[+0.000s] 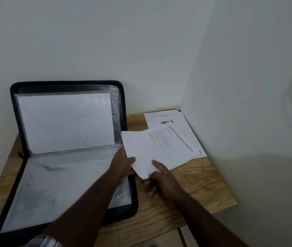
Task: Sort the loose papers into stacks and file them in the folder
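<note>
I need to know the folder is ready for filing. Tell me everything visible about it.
The folder is a black zip-edged case, lying open on the wooden table. Its upper half leans upright against the wall, holding a white sheet in a clear sleeve. The lower half lies flat, showing glossy plastic sleeves. The left hand reaches over its right edge.

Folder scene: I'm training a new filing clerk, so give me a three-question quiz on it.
1. True or false: the folder lies open on the table.
2. Which hands hold the paper stack? A) left only B) right only C) both
3. What lies under the held stack, by the wall?

Key: 1 true. 2 C: left hand and right hand each have a grip on it. 3 A printed sheet.
</note>
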